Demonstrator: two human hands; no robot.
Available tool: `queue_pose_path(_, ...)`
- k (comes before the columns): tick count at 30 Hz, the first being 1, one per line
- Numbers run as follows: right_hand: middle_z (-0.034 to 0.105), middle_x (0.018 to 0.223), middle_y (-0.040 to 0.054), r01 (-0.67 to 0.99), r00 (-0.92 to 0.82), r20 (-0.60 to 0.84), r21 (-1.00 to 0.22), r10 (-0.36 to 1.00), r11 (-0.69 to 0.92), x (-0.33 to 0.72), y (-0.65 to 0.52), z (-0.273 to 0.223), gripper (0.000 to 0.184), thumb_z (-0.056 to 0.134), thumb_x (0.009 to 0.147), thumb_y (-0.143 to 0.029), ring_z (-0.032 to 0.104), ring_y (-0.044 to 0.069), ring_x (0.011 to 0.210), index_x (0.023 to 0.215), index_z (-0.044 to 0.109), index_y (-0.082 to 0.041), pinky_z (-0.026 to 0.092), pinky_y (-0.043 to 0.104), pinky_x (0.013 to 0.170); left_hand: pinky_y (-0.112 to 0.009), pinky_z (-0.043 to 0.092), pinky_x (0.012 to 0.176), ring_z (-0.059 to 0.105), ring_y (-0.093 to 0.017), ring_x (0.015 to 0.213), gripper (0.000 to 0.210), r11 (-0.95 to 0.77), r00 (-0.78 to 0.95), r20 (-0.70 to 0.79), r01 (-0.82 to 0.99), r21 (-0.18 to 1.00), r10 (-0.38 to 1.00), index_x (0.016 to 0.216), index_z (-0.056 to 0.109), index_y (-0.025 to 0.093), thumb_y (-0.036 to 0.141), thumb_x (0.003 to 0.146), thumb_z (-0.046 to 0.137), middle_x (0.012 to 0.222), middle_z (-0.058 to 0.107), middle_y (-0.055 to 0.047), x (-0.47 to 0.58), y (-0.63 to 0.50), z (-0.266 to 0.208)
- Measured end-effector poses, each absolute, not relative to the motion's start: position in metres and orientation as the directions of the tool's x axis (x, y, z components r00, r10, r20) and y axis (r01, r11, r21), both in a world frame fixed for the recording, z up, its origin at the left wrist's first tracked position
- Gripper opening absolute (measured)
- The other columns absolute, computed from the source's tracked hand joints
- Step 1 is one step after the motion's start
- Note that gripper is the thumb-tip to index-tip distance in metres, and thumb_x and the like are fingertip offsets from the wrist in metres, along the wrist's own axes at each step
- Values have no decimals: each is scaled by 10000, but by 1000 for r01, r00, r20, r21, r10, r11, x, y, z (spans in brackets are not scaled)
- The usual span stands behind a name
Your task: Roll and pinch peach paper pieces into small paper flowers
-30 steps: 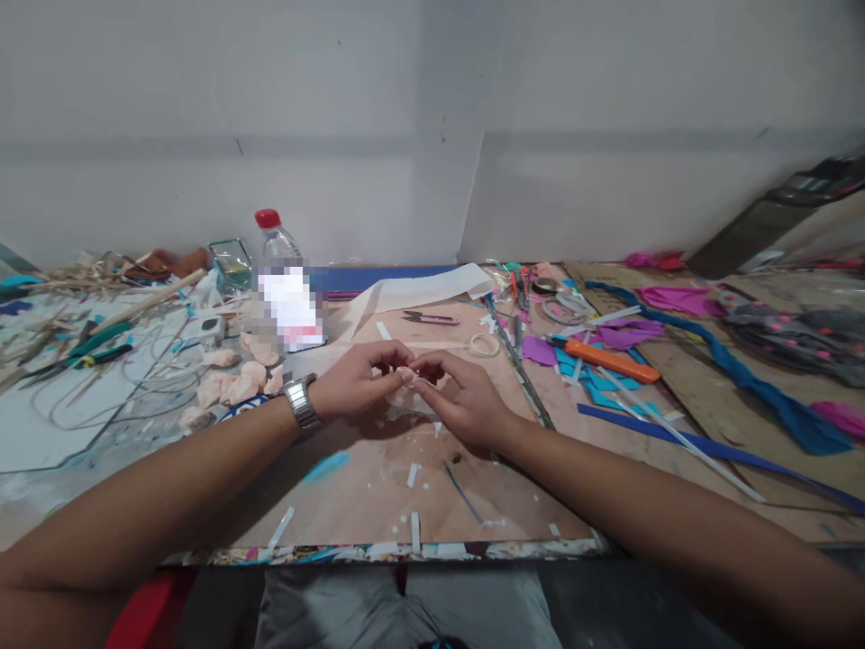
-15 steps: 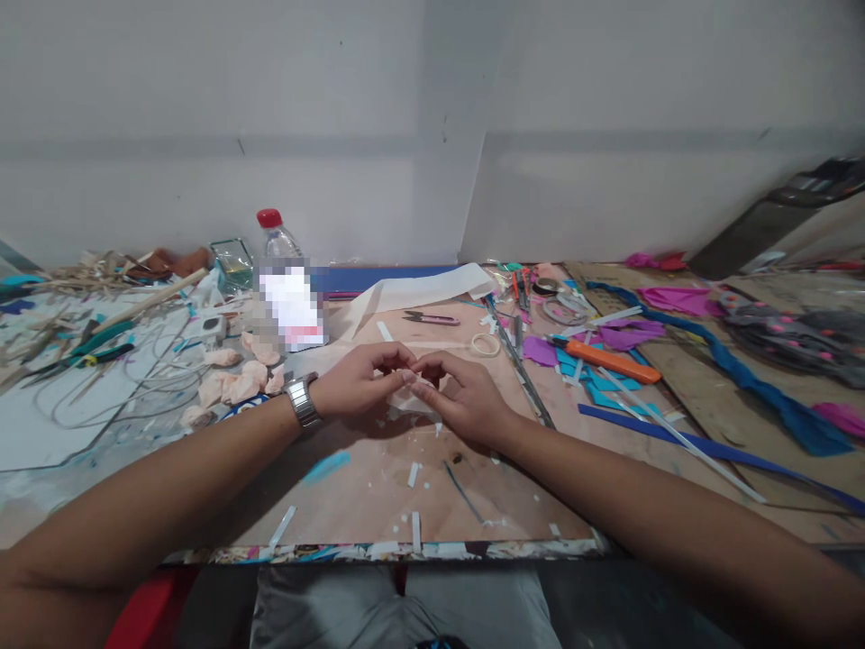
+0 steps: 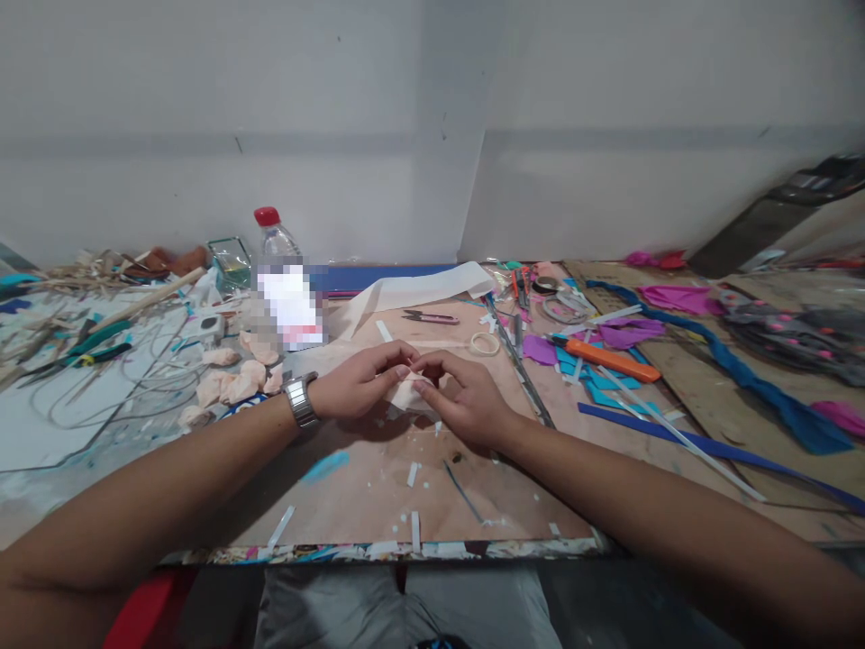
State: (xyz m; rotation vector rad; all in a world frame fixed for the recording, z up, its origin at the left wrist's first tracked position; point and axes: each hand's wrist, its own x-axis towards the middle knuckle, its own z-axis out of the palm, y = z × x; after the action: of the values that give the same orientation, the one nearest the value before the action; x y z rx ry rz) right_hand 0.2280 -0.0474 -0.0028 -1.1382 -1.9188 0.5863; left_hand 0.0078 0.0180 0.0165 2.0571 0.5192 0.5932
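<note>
Between my two hands, above the middle of the worktable, is a small piece of pale, thin paper (image 3: 409,395). My left hand (image 3: 361,380), with a metal watch on its wrist, pinches the paper's upper edge between thumb and fingers. From the other side my right hand (image 3: 466,397) grips the same piece, its thumb lying across it. The fingertips of both hands nearly meet, and partly hide the paper. Beyond them lie thread snips (image 3: 431,317) and a roll of cream tape (image 3: 485,343). Several crumpled peach pieces (image 3: 240,382) lie left of my left wrist.
A bottle with a red cap (image 3: 267,216) stands at the back behind a phone (image 3: 290,306). An orange utility knife (image 3: 612,358), blue strips (image 3: 682,437) and purple scraps are on the right. Green-handled pliers (image 3: 101,337), wooden sticks and a cable lie left.
More of the pale paper shows below my fingertips, and its lower part has swung slightly upward toward me. Both hands stay in nearly the same place.
</note>
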Motion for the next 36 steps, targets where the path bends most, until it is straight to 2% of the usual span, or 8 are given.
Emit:
queue_pose_path(6,702,881,-1,483,-264,433,-714,862,507,228,-48,-1,241,643,956,-406,618,58,805,952,683,-169,456,181,773,-375,503,1027,628,-191,1112,398,-510,822,219,97,855,525,1231,609,158,466,1080,409,1202,670,-111,7,20,16)
queue_pose_path(16,712,883,-21,515,-287,481,-652,829,556,229,-47,-1,235,635,970,-416,620,48,795,984,715,-196,450,189,797,-350,499,997,632,-177,1081,402,-457,827,197,80,886,526,1210,618,173,494,1084,410,1176,673,-96,6,19,16)
queue_pose_path(21,714,900,-24,493,-310,477,-659,823,568,229,-45,-3,188,595,986,-341,631,48,808,1011,722,-205,457,192,806,-358,493,1009,623,-185,1083,436,-471,827,188,103,876,530,1209,625,173,526,1078,406,1176,672,-105,5,21,17)
queue_pose_path(26,736,996,-25,467,-329,460,-679,824,566,230,-44,-4,197,537,984,-250,674,53,929,1044,719,-206,479,186,887,-323,501,958,604,-161,1009,430,-467,827,184,105,878,531,1167,618,171,539,1074,415,1120,661,-90,5,21,17)
queue_pose_path(30,721,958,-23,485,-332,403,-703,853,521,230,-45,-3,178,559,962,-268,641,58,859,1029,709,-199,469,192,827,-311,513,924,626,-156,991,420,-406,831,153,94,909,535,1179,610,176,538,1074,425,1117,679,-96,5,21,16)
queue_pose_path(36,701,903,-7,496,-336,346,-725,876,477,228,-47,-2,160,589,931,-282,601,63,779,1007,689,-181,450,196,766,-345,533,956,643,-167,1020,420,-423,835,121,143,895,536,1186,611,181,540,1074,425,1128,702,-105,4,20,18)
